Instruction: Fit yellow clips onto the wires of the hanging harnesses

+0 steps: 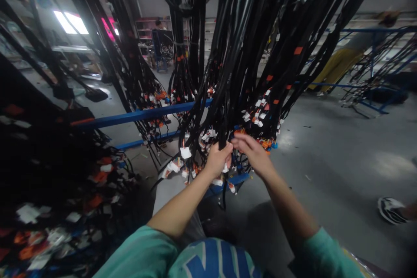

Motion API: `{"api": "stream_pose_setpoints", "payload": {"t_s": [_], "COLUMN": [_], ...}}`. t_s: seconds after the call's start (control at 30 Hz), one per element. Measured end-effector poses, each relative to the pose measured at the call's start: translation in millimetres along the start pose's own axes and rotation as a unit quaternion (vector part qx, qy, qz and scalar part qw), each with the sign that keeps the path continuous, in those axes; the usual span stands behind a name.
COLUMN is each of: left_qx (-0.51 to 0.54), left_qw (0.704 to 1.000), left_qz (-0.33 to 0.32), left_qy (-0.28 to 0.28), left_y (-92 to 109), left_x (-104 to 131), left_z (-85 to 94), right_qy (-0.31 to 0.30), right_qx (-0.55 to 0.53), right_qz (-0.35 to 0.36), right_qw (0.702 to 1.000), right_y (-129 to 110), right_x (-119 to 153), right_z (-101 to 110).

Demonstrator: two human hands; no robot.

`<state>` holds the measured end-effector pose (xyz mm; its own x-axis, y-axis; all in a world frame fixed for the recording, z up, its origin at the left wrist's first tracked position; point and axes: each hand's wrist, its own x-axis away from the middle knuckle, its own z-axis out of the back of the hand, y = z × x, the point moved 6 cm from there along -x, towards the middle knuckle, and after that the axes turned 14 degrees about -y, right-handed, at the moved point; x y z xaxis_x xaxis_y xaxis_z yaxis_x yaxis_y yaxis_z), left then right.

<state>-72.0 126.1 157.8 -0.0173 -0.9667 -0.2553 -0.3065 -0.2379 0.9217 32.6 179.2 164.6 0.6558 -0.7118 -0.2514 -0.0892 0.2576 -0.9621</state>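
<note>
Black wire harnesses [233,52] hang in thick bundles in front of me, with white, orange and blue connectors at their lower ends. My left hand [219,160] is closed around the lower part of one black bundle, and a small white connector shows just below its fingers. Close beside it on the right, my right hand [252,150] has its fingers bent together near the bundle; what they hold, if anything, is too small to make out. White connectors [185,153] dangle to the left of my left hand.
A blue metal bar [140,115] crosses behind the bundles, and a lower blue bar [239,178] lies beneath my hands. More harnesses hang at the left. At the back right a person in yellow trousers [339,67] bends by a blue rack. A shoe [392,210] shows at the right edge.
</note>
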Motion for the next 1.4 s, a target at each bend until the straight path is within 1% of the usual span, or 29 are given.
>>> {"api": "stream_pose_setpoints", "payload": {"t_s": [0.03, 0.07, 0.1, 0.13, 0.17, 0.23, 0.3, 0.33, 0.43, 0.57, 0.8, 0.93, 1.03, 1.1, 1.17, 1.23, 1.3, 1.33, 1.4], "left_qx": [-0.001, -0.001, -0.003, -0.007, -0.013, -0.023, -0.037, -0.046, -0.078, -0.111, -0.134, -0.147, -0.147, -0.139, -0.127, -0.118, -0.123, -0.133, -0.164], "left_qw": [1.0, 1.0, 1.0, 1.0, 1.0, 0.999, 0.998, 0.997, 0.994, 0.988, 0.983, 0.98, 0.979, 0.98, 0.98, 0.979, 0.974, 0.97, 0.962], "left_qz": [0.003, 0.006, 0.009, 0.012, 0.013, 0.017, 0.026, 0.034, 0.057, 0.084, 0.101, 0.107, 0.124, 0.137, 0.15, 0.158, 0.161, 0.16, 0.155], "left_qy": [0.001, 0.004, 0.008, 0.013, 0.018, 0.031, 0.04, 0.043, 0.059, 0.071, 0.074, 0.076, 0.068, 0.041, 0.004, -0.048, -0.103, -0.126, -0.152], "left_y": [-1, -1, -2, -3, -4, -8, -18, -24, -45, -66, -86, -93, -93, -90, -83, -72, -57, -49, -33], "left_x": [-1, -1, -2, -2, -3, -3, -2, -1, 5, 18, 37, 44, 47, 48, 50, 55, 60, 63, 68], "left_z": [0.2, 1.0, 2.7, 5.0, 7.7, 14.4, 20.3, 22.7, 28.2, 30.8, 31.2, 29.3, 28.9, 27.3, 24.0, 17.6, 9.3, 4.9, -2.3], "right_qy": [-0.037, -0.07, -0.104, -0.111, -0.104, -0.058, -0.015, -0.006, -0.007, 0.011, 0.025, 0.042, 0.039, 0.024, -0.004, -0.045, -0.08, -0.09, -0.097], "right_qx": [-0.026, -0.058, -0.085, -0.104, -0.116, -0.123, -0.12, -0.118, -0.122, -0.114, -0.088, -0.08, -0.085, -0.103, -0.151, -0.209, -0.242, -0.242, -0.211], "right_qz": [0.042, 0.073, 0.088, 0.089, 0.083, 0.074, 0.078, 0.082, 0.087, 0.07, 0.054, 0.036, 0.022, 0.016, 0.01, -0.005, -0.021, -0.026, -0.031], "right_qw": [0.998, 0.993, 0.987, 0.984, 0.984, 0.988, 0.99, 0.99, 0.989, 0.991, 0.994, 0.995, 0.995, 0.994, 0.988, 0.977, 0.967, 0.966, 0.972], "right_y": [-27, -49, -64, -71, -73, -64, -49, -41, -21, -6, 12, 23, 29, 30, 28, 23, 13, 8, -3], "right_x": [-22, -42, -58, -70, -78, -85, -81, -78, -66, -53, -30, -21, -22, -24, -24, -20, -12, -7, 5], "right_z": [-8, -18, -30, -40, -49, -59, -62, -63, -64, -63, -68, -67, -67, -66, -66, -67, -66, -64, -55]}}
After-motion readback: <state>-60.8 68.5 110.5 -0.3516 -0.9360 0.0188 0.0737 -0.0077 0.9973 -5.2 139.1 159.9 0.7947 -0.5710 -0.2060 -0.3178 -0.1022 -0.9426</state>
